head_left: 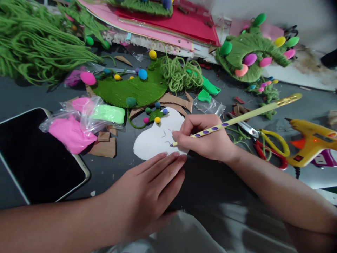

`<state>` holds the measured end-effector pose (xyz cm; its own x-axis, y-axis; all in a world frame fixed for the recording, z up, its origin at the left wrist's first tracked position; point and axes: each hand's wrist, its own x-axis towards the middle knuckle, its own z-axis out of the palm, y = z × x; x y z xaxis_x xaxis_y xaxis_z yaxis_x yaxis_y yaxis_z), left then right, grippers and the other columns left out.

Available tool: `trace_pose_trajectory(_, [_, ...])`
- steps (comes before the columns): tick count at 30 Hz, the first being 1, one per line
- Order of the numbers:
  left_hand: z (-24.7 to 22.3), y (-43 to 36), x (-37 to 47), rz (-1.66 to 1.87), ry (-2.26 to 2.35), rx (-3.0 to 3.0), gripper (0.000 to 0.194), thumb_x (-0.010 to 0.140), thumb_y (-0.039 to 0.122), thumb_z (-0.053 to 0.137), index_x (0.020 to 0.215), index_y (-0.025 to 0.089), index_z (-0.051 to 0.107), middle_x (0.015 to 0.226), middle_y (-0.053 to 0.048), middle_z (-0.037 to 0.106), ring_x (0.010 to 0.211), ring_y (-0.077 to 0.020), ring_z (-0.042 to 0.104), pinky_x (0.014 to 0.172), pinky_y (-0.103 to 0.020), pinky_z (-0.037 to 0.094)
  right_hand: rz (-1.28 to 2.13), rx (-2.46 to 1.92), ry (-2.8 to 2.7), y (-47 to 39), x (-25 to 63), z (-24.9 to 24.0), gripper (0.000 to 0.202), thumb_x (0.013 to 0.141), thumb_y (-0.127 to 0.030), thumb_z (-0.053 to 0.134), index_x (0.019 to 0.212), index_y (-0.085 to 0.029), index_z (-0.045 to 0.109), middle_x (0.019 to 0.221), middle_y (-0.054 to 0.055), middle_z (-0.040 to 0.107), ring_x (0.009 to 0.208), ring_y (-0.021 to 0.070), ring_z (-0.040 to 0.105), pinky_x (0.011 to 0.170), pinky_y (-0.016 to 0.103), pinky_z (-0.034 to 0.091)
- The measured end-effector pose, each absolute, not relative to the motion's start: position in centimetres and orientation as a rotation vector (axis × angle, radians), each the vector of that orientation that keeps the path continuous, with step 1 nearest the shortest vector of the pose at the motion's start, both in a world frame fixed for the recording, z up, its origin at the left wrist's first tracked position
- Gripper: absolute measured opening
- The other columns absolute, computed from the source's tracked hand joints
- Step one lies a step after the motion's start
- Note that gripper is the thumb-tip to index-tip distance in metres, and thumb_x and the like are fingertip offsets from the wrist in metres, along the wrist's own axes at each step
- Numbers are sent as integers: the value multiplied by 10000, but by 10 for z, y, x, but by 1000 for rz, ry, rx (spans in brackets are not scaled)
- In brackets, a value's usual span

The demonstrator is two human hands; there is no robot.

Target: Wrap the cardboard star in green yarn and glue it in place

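Note:
A white paper cutout with a rounded outline lies on the dark table, with a few short pencil strokes on it. My right hand grips a pale yellow pencil with purple spots, its tip touching the paper. Flat on the paper's lower edge rest the outstretched fingers of my left hand, holding nothing. Just above the paper sits a small green yarn piece with coloured balls on it. Behind that lies a larger green yarn-wrapped crescent, also with coloured balls.
A tablet and bags of pink clay and green clay lie left. Scissors and a yellow glue gun are right. Green yarn, a wrapped wreath-like piece and red sheets line the back.

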<state>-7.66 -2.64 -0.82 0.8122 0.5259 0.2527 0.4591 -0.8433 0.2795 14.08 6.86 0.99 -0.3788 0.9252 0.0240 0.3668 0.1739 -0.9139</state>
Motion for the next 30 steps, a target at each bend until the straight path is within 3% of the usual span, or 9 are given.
trace_pose_trajectory(6, [-8, -26, -77, 494, 782, 2788, 697, 932, 529, 659, 1444, 66, 561, 1604, -209, 501, 1514, -339, 451, 1328, -437, 238, 1188, -1192, -1873, 69, 142, 10, 336, 836, -229, 776, 592, -160, 555, 561, -28, 564, 527, 57, 437, 452, 181, 342])
trace_pose_trajectory(18, [-6, -22, -78, 484, 744, 2804, 690, 948, 527, 631, 1446, 53, 571, 1583, -224, 521, 1482, -362, 492, 1259, -471, 394, 1212, -1217, -1842, 69, 142, 11, 323, 774, -191, 828, 587, -165, 566, 564, -35, 575, 528, 63, 443, 456, 199, 338])
trace_pose_trajectory(24, [-5, -22, -78, 464, 749, 2807, 695, 954, 546, 636, 1450, 63, 570, 1614, -215, 487, 1503, -337, 467, 1288, -454, 338, 1088, -1215, -1487, 77, 148, 15, 383, 842, -364, 853, 619, -214, 580, 561, -22, 647, 511, 107, 573, 507, 259, 455])
trace_pose_trajectory(30, [-4, -21, -77, 442, 734, 2809, 685, 966, 546, 620, 1454, 67, 570, 1624, -214, 475, 1509, -336, 460, 1288, -451, 338, 1176, -1194, -1378, 85, 153, 17, 400, 847, -520, 831, 713, -236, 583, 586, -29, 637, 490, 114, 594, 466, 269, 437])
